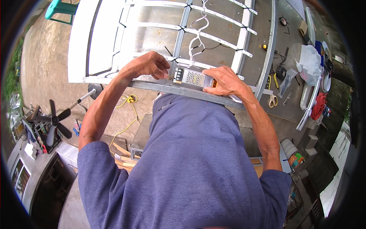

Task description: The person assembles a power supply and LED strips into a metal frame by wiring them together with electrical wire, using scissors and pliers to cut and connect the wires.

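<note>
A metal power supply point(193, 78) with a perforated cover lies along the near rail of a grey metal frame point(167, 88). My right hand point(225, 80) grips its right end, thumb on the near side and fingers over the far side. At its left end is a dark terminal block point(178, 74). Just left of that block, my left hand point(149, 65) is closed in a pinch; whatever it may hold is too small to make out. White LED strips point(213, 38) cross the frame, fastened with black ties. White wires point(199, 32) run down between them towards the power supply.
To the right lie scissors point(273, 101), yellow-handled pliers point(275, 81), a plastic bag point(309, 63) and a red wire coil point(319, 106). At left stand a black-bladed fan point(55, 120) and a green stool point(60, 9). A yellow cord point(134, 110) trails on the floor.
</note>
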Demonstrator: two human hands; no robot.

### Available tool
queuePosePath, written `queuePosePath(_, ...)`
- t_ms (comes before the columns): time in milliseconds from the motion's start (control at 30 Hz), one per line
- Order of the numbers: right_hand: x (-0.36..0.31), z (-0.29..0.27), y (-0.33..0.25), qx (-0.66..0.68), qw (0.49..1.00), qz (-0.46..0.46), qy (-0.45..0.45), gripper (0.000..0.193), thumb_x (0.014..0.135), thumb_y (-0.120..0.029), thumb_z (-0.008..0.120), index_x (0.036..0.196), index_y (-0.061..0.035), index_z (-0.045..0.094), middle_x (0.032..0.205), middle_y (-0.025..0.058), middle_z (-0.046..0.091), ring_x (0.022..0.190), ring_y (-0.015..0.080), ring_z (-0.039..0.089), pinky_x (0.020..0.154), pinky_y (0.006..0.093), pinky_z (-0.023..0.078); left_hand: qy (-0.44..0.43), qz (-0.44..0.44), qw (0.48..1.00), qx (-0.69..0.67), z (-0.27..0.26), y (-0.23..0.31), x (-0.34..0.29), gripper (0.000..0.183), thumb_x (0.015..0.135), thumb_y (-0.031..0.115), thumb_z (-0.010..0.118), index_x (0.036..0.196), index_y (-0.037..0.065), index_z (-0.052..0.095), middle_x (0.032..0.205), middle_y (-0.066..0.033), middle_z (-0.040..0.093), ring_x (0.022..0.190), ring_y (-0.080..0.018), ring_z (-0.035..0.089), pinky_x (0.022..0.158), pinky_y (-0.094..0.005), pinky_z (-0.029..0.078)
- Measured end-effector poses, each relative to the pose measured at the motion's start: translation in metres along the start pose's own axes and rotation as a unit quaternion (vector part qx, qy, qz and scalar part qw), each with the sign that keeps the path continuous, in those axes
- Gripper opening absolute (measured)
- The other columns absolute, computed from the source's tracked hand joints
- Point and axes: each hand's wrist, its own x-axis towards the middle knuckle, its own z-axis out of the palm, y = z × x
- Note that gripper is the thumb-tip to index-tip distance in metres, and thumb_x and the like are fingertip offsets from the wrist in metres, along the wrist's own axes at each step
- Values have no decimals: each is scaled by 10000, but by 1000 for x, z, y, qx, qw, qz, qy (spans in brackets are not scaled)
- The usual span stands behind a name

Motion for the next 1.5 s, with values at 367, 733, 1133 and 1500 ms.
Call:
queuePosePath(367, 12, -6, -15, -73, 996, 24, -33, 539, 719, -395, 768, 1088, -9, 689, 884, 161, 716, 792, 338, 690, 742, 456, 529, -14, -2, 999, 39, 3, 1, 3, 751, 648, 271, 911, 1197, -145, 612, 1049, -249, 714, 928, -294, 717, 819, -365, 596)
queuePosePath(733, 10, 0, -13, -63, 998, 17, 15, 513, 721, -404, 771, 1045, -15, 688, 801, 152, 693, 720, 311, 679, 665, 440, 515, -37, 6, 999, 18, 2, 2, 3, 700, 693, 273, 879, 1192, -143, 619, 1051, -250, 713, 902, -261, 718, 811, -329, 604)
queuePosePath(1133, 24, -14, -39, -99, 994, 26, -37, 402, 819, -405, 732, 951, -31, 667, 833, 144, 687, 757, 316, 675, 674, 446, 512, 15, -37, 999, 34, 13, 11, 4, 409, 812, 240, 801, 991, -118, 714, 845, -181, 722, 750, -205, 725, 695, -288, 624)
queuePosePath(1500, 75, -6, -50, -114, 989, -73, 56, 178, 917, -153, 631, 1081, -89, 656, 918, 78, 636, 812, 284, 675, 708, 411, 555, 6, -77, 997, 10, 15, 11, 7, 332, 827, 197, 763, 931, -113, 703, 812, -146, 704, 718, -194, 711, 692, -275, 626)
